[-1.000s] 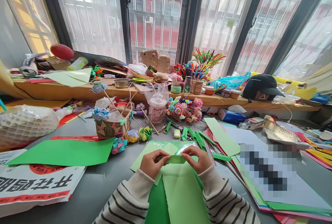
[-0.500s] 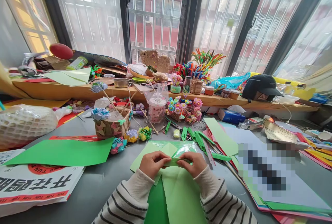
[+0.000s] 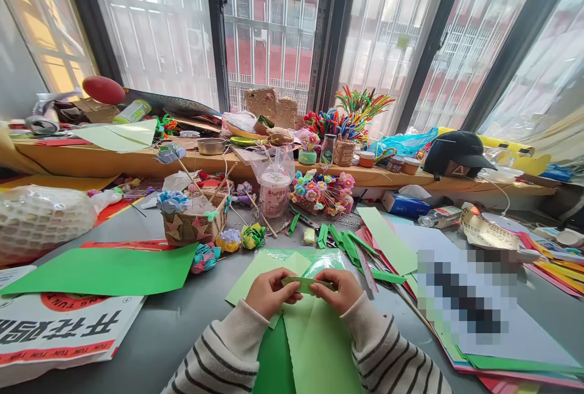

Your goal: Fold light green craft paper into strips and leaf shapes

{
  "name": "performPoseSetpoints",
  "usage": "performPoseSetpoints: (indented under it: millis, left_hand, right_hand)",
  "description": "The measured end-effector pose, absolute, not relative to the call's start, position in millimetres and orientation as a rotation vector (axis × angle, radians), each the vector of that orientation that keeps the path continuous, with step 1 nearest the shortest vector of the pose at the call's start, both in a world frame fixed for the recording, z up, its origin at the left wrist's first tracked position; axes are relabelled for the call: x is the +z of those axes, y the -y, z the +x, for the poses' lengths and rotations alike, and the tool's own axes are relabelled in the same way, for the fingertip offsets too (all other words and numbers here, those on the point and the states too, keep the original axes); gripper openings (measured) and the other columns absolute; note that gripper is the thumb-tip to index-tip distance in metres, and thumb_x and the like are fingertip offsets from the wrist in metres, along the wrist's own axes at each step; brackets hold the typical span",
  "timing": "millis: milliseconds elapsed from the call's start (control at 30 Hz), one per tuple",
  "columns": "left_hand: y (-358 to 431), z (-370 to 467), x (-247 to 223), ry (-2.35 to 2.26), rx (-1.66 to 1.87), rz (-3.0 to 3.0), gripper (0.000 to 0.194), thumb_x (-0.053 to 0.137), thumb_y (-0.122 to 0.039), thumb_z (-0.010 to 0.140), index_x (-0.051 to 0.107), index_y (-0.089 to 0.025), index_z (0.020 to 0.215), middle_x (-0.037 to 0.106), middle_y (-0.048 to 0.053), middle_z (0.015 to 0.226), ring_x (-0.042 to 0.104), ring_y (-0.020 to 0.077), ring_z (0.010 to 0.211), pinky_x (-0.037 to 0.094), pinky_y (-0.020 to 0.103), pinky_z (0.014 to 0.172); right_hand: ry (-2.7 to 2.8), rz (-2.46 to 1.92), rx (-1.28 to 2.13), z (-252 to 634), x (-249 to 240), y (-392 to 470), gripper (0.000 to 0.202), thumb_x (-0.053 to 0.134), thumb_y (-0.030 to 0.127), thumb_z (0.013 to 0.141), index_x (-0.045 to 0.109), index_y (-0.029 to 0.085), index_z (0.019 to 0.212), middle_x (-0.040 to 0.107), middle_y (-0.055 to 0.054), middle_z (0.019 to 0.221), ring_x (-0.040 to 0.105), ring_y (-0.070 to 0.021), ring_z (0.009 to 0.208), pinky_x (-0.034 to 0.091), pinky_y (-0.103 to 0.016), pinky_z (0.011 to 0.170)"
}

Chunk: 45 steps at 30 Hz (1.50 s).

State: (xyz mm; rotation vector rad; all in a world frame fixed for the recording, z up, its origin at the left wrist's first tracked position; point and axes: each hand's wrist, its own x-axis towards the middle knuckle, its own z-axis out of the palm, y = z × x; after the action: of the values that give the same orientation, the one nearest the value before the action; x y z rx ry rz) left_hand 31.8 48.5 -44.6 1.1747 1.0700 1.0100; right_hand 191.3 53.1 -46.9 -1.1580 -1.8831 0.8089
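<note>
Between both hands I pinch a small folded strip of green paper point(image 3: 306, 284), held level. My left hand point(image 3: 272, 293) grips its left end, thumb in front. The strip's right part is under the thumb of my right hand point(image 3: 338, 289). Beneath the hands lie a light green sheet point(image 3: 319, 345) with a ragged left edge and a darker green sheet point(image 3: 275, 360). Just beyond them are another light green sheet point(image 3: 249, 278) and a clear plastic packet point(image 3: 326, 260). Several folded green paper pieces point(image 3: 349, 245) lie past my right hand, near a ruler point(image 3: 366, 269).
A basket with paper flowers point(image 3: 194, 227) stands at the left, behind a large green sheet point(image 3: 100, 269) and a printed bag point(image 3: 68, 327). A lidded cup point(image 3: 275, 190) stands at the back. Stacked paper point(image 3: 515, 321) covers the right. A cap point(image 3: 458, 154) sits on the ledge.
The folded green strip has turned a little in my fingers, showing more of its face and pointed left end. My left fingers have shifted slightly. The whole view has moved slightly.
</note>
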Motion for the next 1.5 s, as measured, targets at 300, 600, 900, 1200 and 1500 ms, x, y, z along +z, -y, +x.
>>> performPoseSetpoints:
  millis: [300,600,900,1200,1500]
  left_hand:
    - [-49.6,27.9,-39.7,-1.022,0.975,1.051,0.031,0.066,-0.032,0.046,0.055,-0.012,0.067,0.061,0.000,0.056,0.060,0.0163,0.056,0.047,0.026,0.055]
    - [-51.9,30.5,-44.7,-1.020,1.000,0.957,0.034,0.066,-0.036,0.046,0.053,-0.012,0.066,0.061,0.001,0.053,0.060,0.0164,0.055,0.046,0.027,0.057]
    - [-50.9,27.9,-41.9,-1.014,1.059,1.124,0.028,0.065,-0.030,0.049,0.055,-0.011,0.067,0.060,0.002,0.060,0.059,0.0161,0.056,0.047,0.029,0.056]
    - [-48.7,27.5,-40.2,-1.015,1.080,1.252,0.023,0.063,-0.027,0.053,0.055,-0.012,0.068,0.057,0.000,0.061,0.058,0.0145,0.055,0.048,0.027,0.056]
    - [-52.5,21.9,-43.8,-1.019,1.083,1.341,0.019,0.061,-0.024,0.055,0.055,-0.012,0.068,0.060,0.000,0.055,0.059,0.0154,0.056,0.047,0.026,0.054]
  right_hand:
    - [1.795,-1.008,0.787,186.2,-49.2,-51.1,0.017,0.048,0.024,0.068,0.061,0.017,0.076,0.061,-0.004,0.069,0.057,-0.0122,0.054,0.047,-0.023,0.050]
    - [1.955,-0.908,0.525,185.0,-41.3,-47.5,0.019,0.046,0.017,0.069,0.062,0.019,0.077,0.063,-0.004,0.069,0.056,-0.0141,0.062,0.046,-0.025,0.058]
    - [1.806,-1.065,0.813,184.0,-48.0,-50.0,0.025,0.048,0.034,0.068,0.061,0.014,0.076,0.061,-0.005,0.062,0.056,-0.0126,0.050,0.046,-0.022,0.046]
    - [1.629,-1.073,1.205,185.7,-51.7,-54.4,0.028,0.058,0.037,0.058,0.059,0.012,0.071,0.056,-0.001,0.051,0.052,-0.0101,0.043,0.044,-0.020,0.041]
    - [1.508,-1.088,1.341,184.0,-54.4,-54.7,0.028,0.060,0.037,0.054,0.058,0.011,0.065,0.056,0.000,0.051,0.045,-0.0059,0.034,0.038,-0.018,0.034]
